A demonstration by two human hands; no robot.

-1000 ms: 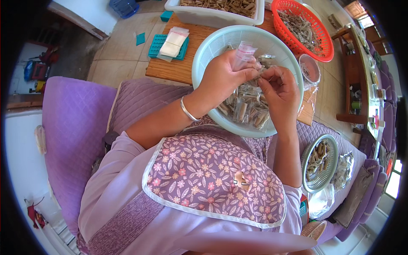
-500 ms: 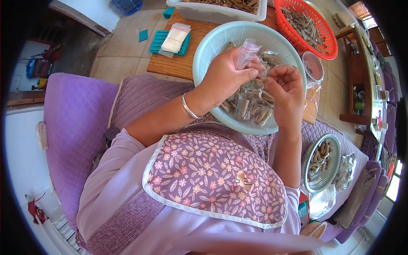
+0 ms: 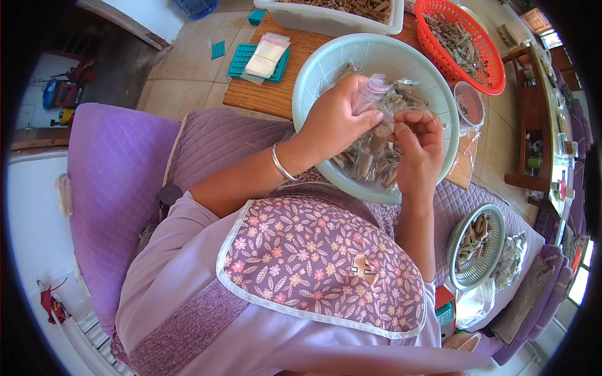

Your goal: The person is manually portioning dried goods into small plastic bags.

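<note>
My left hand (image 3: 332,122) is closed round a few small clear plastic bags (image 3: 374,89), whose tops stick up between thumb and fingers. Close beside it, my right hand (image 3: 420,150) has its thumb and forefinger pinched at the edge of clear film near the left thumb. Whether that film is one of the held bags I cannot tell. Both hands are over a large pale green mesh basket (image 3: 302,81). Inside lie many brownish stick-like pieces in clear bags (image 3: 362,166), partly hidden by my hands.
A wooden table (image 3: 263,100) carries a banded stack of bags (image 3: 268,55) on a teal tray (image 3: 238,61). Behind stand a white tub (image 3: 301,22) of brown pieces and a red basket (image 3: 498,69). A clear round container (image 3: 470,103) and a smaller green basket (image 3: 500,250) are to the right.
My right hand has come slightly closer to my left, and its fingers have closed in at the film. The bag tops in my left hand have tilted a little. The whole view has shifted slightly.
</note>
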